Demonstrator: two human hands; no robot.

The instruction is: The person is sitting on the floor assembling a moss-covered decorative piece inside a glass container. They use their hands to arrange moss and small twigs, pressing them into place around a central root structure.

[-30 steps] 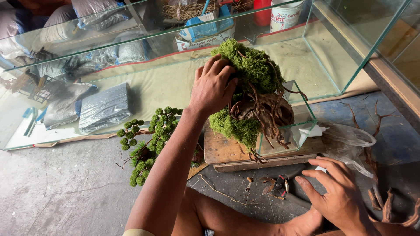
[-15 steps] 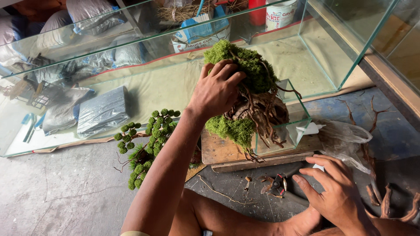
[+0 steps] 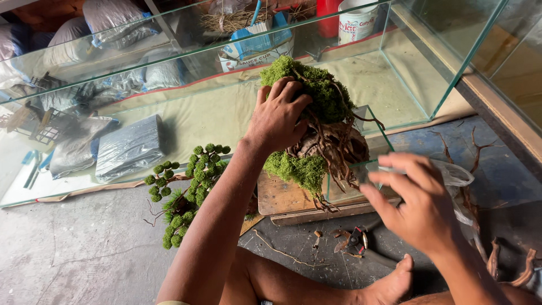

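Observation:
My left hand [image 3: 276,118] grips the top of a piece of brown driftwood [image 3: 333,147] covered in green moss [image 3: 316,90]. The driftwood stands in a small glass box [image 3: 353,189] on a wooden board [image 3: 282,197]. My right hand [image 3: 420,206] is raised just right of the box, its back toward me and fingers stretched leftward; I see nothing in them. A clear plastic bag [image 3: 460,175] lies right behind that hand.
A large glass tank [image 3: 406,85] lies behind the driftwood. A small model tree with moss balls [image 3: 186,186] lies on the concrete floor at left. Red-and-black cutters [image 3: 355,242] and twig scraps lie near my foot [image 3: 392,279]. Bare branches [image 3: 497,254] sit at right, grey bags [image 3: 130,148] beyond the glass.
My right hand has lifted off the floor and moved up toward the glass box. My left hand has stayed on the mossy driftwood, which shifted slightly.

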